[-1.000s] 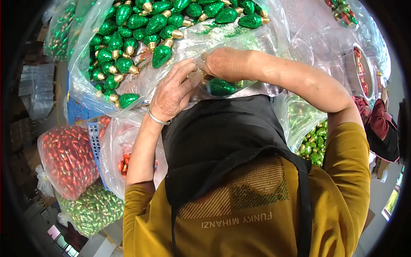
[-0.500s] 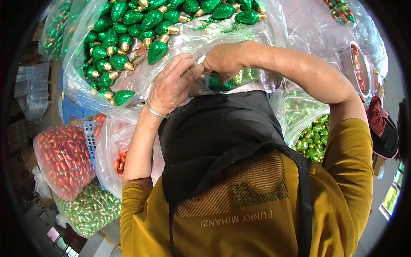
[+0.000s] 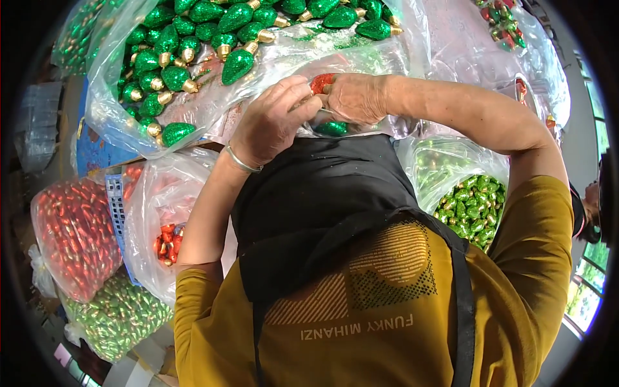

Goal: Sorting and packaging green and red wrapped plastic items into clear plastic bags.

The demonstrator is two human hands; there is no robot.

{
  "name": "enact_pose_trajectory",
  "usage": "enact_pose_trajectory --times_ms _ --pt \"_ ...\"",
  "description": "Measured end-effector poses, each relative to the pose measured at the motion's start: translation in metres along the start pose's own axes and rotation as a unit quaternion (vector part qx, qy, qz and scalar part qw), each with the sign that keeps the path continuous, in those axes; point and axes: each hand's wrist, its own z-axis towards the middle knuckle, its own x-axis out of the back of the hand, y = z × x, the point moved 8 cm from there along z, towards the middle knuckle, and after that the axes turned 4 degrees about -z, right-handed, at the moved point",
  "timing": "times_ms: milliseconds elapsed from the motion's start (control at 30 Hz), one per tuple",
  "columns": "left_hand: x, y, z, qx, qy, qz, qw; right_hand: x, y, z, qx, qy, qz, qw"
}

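Note:
A red glittery bulb ornament (image 3: 321, 82) shows at the fingertips of my right hand (image 3: 358, 98), whose fingers are closed round it. My left hand (image 3: 274, 119), with a silver bangle at the wrist, meets the right one; its fingers are bent and pinched together, and what they grip is hidden. Clear plastic lies under both hands. Beneath the right hand, close to my black apron (image 3: 329, 174), a green glittery bulb ornament (image 3: 332, 128) is partly visible. Beyond my hands, many green bulb ornaments with gold caps (image 3: 237, 66) lie in a large open clear plastic bag (image 3: 213, 119).
At the left stand filled bags of red ornaments (image 3: 74, 235) and green ornaments (image 3: 119, 316), beside a blue plastic crate (image 3: 115, 193). An open bag at my right holds small green ornaments (image 3: 474, 206). Mixed red and green ornaments (image 3: 503, 26) lie far right. Another person (image 3: 587, 206) is at the right edge.
The red bulb ornament has come into sight at my right fingertips. Fewer green bulbs show beneath that hand. My left hand has shifted slightly right, and the whole view has moved a little.

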Motion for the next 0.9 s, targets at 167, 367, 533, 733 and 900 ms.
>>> enact_pose_trajectory --times_ms 167,367,533,733,900 --pt "0.003 0.001 -0.004 -0.01 0.016 -0.003 1.0 -0.001 0.001 -0.005 0.004 0.023 -0.003 1.0" --pt "0.004 -0.005 -0.004 -0.012 0.032 -0.026 0.999 0.03 0.007 -0.014 0.059 0.161 0.167 0.971" --pt "0.008 -0.002 -0.003 -0.026 0.046 -0.01 0.999 0.026 0.042 -0.017 -0.112 0.177 0.381 0.901" --pt "0.011 0.002 0.008 -0.047 0.028 -0.016 0.998 0.021 0.047 -0.005 -0.183 0.025 0.289 0.939" --pt "0.014 0.006 0.02 -0.054 -0.028 -0.015 0.998 0.014 0.045 0.013 -0.13 0.052 0.329 0.934"
